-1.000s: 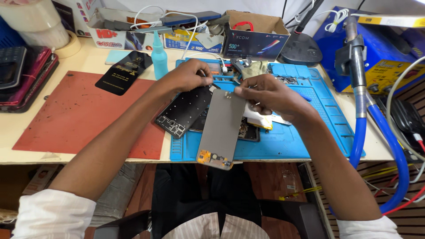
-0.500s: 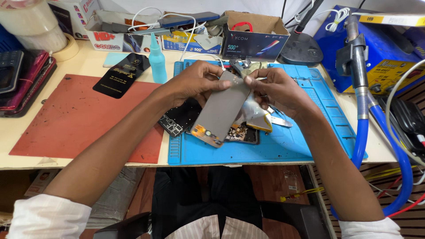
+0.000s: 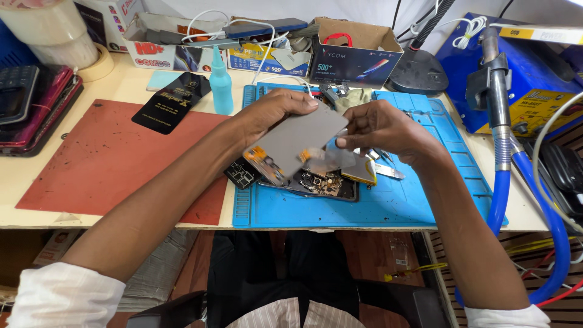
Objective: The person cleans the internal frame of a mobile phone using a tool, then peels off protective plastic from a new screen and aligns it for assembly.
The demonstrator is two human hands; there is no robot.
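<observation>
At the far left edge of the worktop (image 3: pixel 121 85), at nine o'clock: a stack of dark phones (image 3: pixel 27 106), with rolls of tape (image 3: pixel 54 39) behind at ten o'clock. Next to the right, a red mat (image 3: pixel 103 164) lying flat, a black packet (image 3: pixel 172 101) overlapping its upper corner, a teal squeeze bottle (image 3: pixel 220 83) standing upright just beside. Then a blue mat (image 3: pixel 395 203) under the work. Left hand (image 3: pixel 270 112) raised over the blue mat, fingers clamped on the upper left edge of a grey display panel (image 3: pixel 297 141), held tilted, orange connector end pointing toward seven o'clock. Beneath, at six o'clock of the panel, an opened phone body (image 3: pixel 316 182) resting on the blue mat, circuit boards exposed. Right hand (image 3: pixel 382 129) at three o'clock of the panel, fingers pinched together on a thin clear film (image 3: pixel 331 159) at the panel's right edge; cannot tell whether film and panel remain joined. Behind, at twelve o'clock, an open cardboard box (image 3: pixel 355 51). Far right, at three o'clock, a blue hose (image 3: pixel 504 200) hanging beside a blue station (image 3: pixel 528 79).
</observation>
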